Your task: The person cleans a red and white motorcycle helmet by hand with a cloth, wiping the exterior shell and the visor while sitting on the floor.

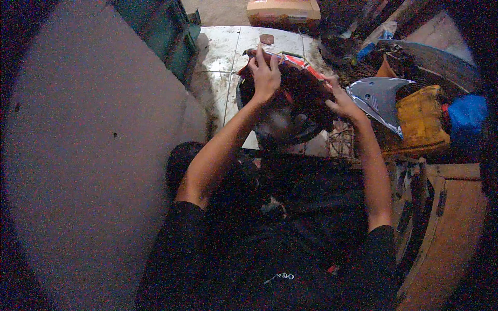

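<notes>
In front of me my left hand (267, 76) and my right hand (340, 99) hold a dark, curved plastic panel (303, 83), which looks like a motorcycle fairing. A bright red and white strip runs along its far right edge. My left hand lies at the panel's upper left part, fingers spread over it. At the right edge, the fingers of my right hand are bent around the rim. Directly beneath is a round black basin (249, 112), partly covered by the panel and my left forearm. Its inside is dark and blurred, with pale reflections.
White floor tiles (218, 50), stained with dirt, lie under the basin. A wall (97, 136) rises on the left, beside a green container (155, 27). Rightward are a grey panel (375, 95), a yellow plastic container (422, 120) and a wooden cabinet (459, 217). Beyond stands a cardboard box (284, 9).
</notes>
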Available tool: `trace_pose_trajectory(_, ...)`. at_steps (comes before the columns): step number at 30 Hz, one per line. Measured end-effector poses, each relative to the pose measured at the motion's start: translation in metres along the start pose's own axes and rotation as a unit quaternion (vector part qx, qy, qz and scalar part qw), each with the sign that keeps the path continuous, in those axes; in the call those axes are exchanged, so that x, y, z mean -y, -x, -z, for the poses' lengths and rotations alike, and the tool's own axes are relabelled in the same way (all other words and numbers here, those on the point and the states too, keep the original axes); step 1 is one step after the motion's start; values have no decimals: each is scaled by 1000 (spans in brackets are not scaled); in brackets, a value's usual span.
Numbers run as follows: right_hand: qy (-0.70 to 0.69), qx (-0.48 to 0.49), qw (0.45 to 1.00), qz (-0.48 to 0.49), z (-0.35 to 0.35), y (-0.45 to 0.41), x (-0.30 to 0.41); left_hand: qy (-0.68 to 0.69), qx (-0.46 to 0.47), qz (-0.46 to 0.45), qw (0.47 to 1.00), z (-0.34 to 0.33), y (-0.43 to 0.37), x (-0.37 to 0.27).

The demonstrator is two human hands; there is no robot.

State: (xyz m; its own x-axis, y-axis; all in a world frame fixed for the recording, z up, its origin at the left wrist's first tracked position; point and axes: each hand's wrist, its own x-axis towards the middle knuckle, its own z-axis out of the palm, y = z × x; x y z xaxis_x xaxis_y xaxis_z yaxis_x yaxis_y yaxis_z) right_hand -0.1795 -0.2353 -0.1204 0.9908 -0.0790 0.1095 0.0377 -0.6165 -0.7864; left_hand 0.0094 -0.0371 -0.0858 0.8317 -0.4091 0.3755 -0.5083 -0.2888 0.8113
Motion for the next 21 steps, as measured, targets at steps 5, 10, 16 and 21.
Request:
trace_pose_trajectory(5, 16, 1, 999, 29, -17, -30, 9, -149, -15, -12, 989, 28, -30, 35)
trace_pose_trajectory(10, -7, -12, 1000, 12, -4, 3, -7, -57, -46, 77, 994, 4, -11, 3)
trace_pose_trajectory(16, 33, -6, 999, -4, -3, -2, -10, 59, -67, 225, 970, 16, -8, 16)
trace_pose_trajectory(21, 3, -8, 1000, 27, -7, -8, 9, 119, -15, 264, 957, 32, -15, 16)
